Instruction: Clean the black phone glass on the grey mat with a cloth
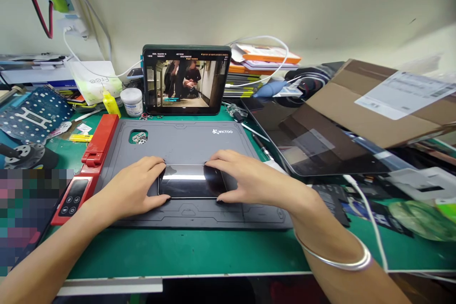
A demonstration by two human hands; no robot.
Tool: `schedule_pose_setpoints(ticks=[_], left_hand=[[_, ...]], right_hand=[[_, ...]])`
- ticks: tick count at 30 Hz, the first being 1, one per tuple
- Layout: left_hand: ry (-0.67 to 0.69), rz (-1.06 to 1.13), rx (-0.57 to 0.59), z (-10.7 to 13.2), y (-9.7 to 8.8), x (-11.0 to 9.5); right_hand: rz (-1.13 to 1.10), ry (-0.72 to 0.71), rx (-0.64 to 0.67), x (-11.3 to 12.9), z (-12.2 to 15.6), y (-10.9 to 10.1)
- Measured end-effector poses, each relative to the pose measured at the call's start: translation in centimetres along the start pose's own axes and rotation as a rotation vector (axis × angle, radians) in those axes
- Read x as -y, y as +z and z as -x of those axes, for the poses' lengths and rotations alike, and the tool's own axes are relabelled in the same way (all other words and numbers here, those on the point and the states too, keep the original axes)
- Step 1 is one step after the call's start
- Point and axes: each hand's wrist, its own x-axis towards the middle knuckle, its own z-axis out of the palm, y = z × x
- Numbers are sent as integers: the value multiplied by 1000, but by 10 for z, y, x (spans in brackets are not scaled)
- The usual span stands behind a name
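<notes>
A glossy black phone point(190, 181) lies flat on a grey WKTOO repair mat point(178, 141), its screen facing up and reflecting light. My left hand point(131, 188) grips its left end, with the fingertips over the edge. My right hand point(245, 178) holds the right end the same way. A thin silver bangle point(333, 257) circles my right wrist. The underside of the phone is hidden.
A tablet point(185, 80) playing a video stands behind the mat, next to a white jar point(131, 102) and a yellow bottle point(111, 103). A red tool point(85, 175) lines the mat's left side. A dark glass panel point(320, 145) and a cardboard box point(377, 99) sit at right.
</notes>
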Motion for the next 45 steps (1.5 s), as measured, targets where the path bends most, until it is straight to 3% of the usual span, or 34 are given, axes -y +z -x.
schedule_pose_setpoints(ticks=[8,15,19,24,26,29,30,31,32,34,36,37,41,45], left_hand=[[-4,-13,13,0,1,2],[-5,-18,23,0,2,2],[-4,-17,25,0,3,2],[-2,-31,20,-1,4,3],[-4,-32,25,0,3,2],[-11,-25,34,0,2,1],[-13,-23,35,0,2,1],[-14,-19,33,0,2,1],[-13,-13,31,1,3,2],[-13,0,24,1,3,2],[-17,14,14,1,3,2],[-20,19,10,2,3,2],[-22,43,18,2,2,2],[-30,88,39,3,0,3]], right_hand=[[-25,9,-15,-9,6,-6],[176,429,26,-46,29,-11],[262,556,43,-61,29,-7],[274,621,50,-59,23,-13],[254,555,-144,-51,20,-16],[115,225,-732,-31,12,-16],[49,85,-861,-23,9,-14],[-12,-40,-872,-14,6,-12],[-69,-152,-776,-6,3,-8],[-171,-311,-409,7,0,-2],[-234,-364,-142,16,-1,4],[-249,-363,-114,19,-1,6],[-165,-334,-279,21,-2,12],[-12,-288,-213,24,-6,20]])
